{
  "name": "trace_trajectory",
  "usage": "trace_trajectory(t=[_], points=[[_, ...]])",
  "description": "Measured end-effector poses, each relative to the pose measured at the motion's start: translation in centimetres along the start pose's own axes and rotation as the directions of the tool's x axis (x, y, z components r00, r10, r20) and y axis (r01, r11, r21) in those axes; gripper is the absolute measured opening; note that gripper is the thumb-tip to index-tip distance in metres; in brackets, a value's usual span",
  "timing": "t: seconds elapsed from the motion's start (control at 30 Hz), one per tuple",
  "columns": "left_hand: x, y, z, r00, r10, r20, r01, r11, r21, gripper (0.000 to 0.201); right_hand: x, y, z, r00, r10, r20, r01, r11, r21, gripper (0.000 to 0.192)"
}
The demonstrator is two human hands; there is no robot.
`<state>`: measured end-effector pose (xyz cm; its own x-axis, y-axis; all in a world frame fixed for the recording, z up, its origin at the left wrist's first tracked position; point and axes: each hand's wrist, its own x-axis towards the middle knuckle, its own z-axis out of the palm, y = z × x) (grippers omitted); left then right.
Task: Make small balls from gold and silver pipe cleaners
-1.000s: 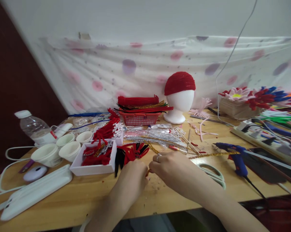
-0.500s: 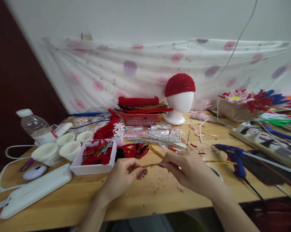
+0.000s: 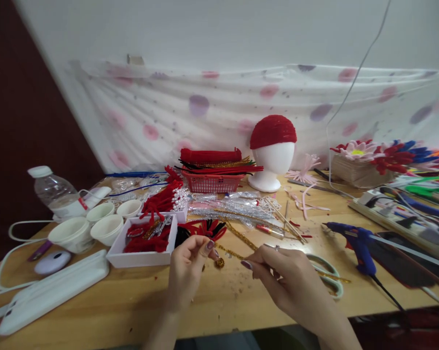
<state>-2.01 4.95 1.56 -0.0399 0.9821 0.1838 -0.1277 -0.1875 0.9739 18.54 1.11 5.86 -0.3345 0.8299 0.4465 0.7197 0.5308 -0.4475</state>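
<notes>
Near the table's front edge [image 3: 219, 318], both hands' grips, left hand [image 3: 186, 270], right hand [image 3: 288, 277], pinching gold pipe cleaner [image 3: 229, 253], bare wood below.

Home craft workshop: wooden table [image 3: 106, 306] crowded with pipe cleaners [image 3: 214, 163], blue glue gun [image 3: 354, 240], scissors [image 3: 327, 272], foam head [image 3: 272, 160] far back.

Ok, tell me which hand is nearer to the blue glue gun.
Right. The right hand, pinching the gold pipe cleaner, sits just left of the blue glue gun, with the scissors between them. The left hand is farther left, by the white box.
</notes>
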Motion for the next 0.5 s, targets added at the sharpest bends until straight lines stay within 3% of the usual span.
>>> trace_trajectory(t=[0.23,0.4,0.47,0.5], points=[[0.2,-0.7,3.3,0.981,-0.026,-0.190,-0.015,0.977,-0.210,0.032,0.0,-0.7,3.5,0.995,0.049,-0.088,-0.031,0.980,0.198,0.023],[-0.2,0.5,4.9,0.979,-0.155,-0.134,0.081,0.893,-0.442,0.036,0.4,-1.0,5.3,0.994,0.079,-0.077,-0.056,0.961,0.271,0.025],[-0.5,0.6,4.4,0.984,-0.158,-0.083,0.111,0.905,-0.410,0.036,0.5,-0.7,5.1,0.996,0.084,-0.034,-0.072,0.961,0.266,0.023],[-0.5,0.6,3.9,0.990,-0.126,-0.058,0.102,0.942,-0.320,0.035,0.5,-0.4,4.8,0.996,0.088,0.000,-0.085,0.963,0.256,0.022]])
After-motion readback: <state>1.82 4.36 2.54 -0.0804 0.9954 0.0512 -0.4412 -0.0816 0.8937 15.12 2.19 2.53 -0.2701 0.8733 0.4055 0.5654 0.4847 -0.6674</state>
